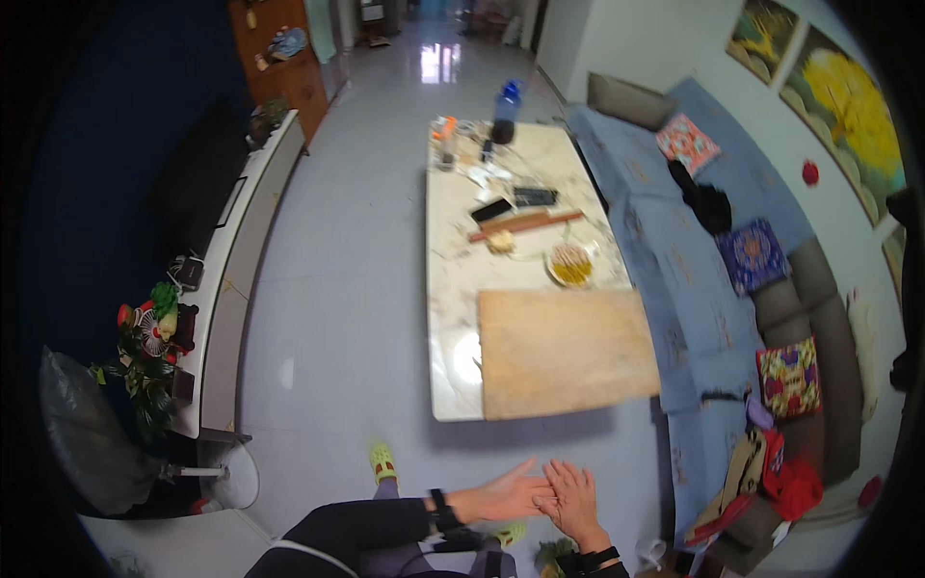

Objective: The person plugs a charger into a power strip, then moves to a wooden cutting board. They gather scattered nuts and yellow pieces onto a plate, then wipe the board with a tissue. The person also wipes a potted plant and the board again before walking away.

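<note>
My left hand (509, 493) is stretched out in front of my body, its fingers meeting those of my right hand (569, 498). The two hands touch near the fingertips, and neither holds an object. Both wrists wear dark bands. Beyond them lies a wooden board (567, 354) on the near end of a marble-patterned table (454, 311). Just past the board stands a plate of food (571, 264) in two colours, pinkish and yellow. Farther back are a pale yellowish lump (500, 242), reddish-brown sticks (527, 225) and a black phone (491, 210).
At the table's far end stand a blue-topped bottle (506, 112) and small items. A sofa with blue covers (679, 289) runs along the right. On the left are a long white cabinet (249, 267), plants and a covered standing fan (94, 433). Grey tiled floor (332, 289) lies between.
</note>
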Demonstrator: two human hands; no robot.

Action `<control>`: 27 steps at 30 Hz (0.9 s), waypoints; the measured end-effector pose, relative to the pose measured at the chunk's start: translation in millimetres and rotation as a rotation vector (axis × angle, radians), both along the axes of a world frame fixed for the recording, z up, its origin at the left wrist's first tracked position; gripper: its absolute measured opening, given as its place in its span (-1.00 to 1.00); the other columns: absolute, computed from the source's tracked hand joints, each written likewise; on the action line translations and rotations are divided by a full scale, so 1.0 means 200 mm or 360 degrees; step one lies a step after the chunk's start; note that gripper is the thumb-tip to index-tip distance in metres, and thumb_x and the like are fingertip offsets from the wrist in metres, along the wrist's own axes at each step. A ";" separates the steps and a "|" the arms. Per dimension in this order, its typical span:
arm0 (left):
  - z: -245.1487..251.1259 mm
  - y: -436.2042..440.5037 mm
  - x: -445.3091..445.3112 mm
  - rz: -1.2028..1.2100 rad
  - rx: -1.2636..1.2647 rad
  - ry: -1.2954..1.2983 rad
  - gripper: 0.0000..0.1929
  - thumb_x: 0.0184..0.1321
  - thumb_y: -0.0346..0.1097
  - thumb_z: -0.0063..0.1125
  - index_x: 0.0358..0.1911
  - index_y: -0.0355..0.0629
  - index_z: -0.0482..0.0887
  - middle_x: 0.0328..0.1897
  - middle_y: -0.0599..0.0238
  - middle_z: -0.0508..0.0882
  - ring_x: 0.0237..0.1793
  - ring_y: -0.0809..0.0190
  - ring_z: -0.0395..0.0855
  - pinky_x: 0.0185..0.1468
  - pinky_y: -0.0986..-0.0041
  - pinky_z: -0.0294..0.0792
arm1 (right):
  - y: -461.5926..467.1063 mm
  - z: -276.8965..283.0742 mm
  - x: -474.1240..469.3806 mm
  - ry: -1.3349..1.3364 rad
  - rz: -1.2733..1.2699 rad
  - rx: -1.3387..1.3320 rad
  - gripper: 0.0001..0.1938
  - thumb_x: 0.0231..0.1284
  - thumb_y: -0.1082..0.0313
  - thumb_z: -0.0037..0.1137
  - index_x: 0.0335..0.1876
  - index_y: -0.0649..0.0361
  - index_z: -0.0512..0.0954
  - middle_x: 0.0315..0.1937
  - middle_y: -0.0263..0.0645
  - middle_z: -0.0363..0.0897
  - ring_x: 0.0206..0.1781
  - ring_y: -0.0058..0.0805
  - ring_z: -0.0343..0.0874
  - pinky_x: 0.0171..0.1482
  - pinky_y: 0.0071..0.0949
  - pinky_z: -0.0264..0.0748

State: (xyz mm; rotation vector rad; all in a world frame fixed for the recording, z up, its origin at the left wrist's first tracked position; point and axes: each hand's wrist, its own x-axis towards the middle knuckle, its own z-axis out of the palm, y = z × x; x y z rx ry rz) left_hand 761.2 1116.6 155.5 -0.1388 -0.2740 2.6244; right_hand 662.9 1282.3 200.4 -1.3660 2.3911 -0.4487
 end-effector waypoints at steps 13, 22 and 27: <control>0.18 -2.78 2.68 0.1368 -0.3740 -0.2430 -0.86 0.29 -0.36 0.07 -0.18 -0.25 0.59 -0.34 0.24 0.64 -0.31 0.33 0.58 -0.15 0.47 0.44 | -0.66 -0.69 0.09 -0.0972 -0.0543 0.0726 -0.67 0.19 0.30 0.11 -0.08 0.46 0.55 -0.35 -0.19 0.71 -0.32 -0.38 0.72 -0.21 -0.47 0.60; 0.92 -3.65 1.81 0.1321 -0.4845 -0.2089 -0.77 0.16 -0.42 0.12 -0.10 -0.28 0.62 -0.16 0.07 0.67 -0.11 0.01 0.61 -0.02 0.32 0.44 | -2.25 -1.05 -0.31 -0.0812 -0.0591 0.0937 -0.75 0.11 0.17 0.15 -0.19 0.11 0.70 -0.41 -0.15 0.70 -0.32 -0.49 0.68 -0.17 -0.44 0.58; 1.13 -4.62 1.28 0.1979 -0.4304 -0.1530 -0.81 0.14 -0.42 0.25 -0.19 -0.24 0.60 -0.22 0.14 0.69 -0.14 0.16 0.68 -0.04 0.40 0.47 | -4.22 -0.90 -0.52 -0.1000 -0.0148 0.0060 -0.51 0.27 -0.09 -0.10 -0.41 0.26 0.58 -0.62 -0.16 0.55 -0.51 -0.27 0.59 -0.36 -0.33 0.48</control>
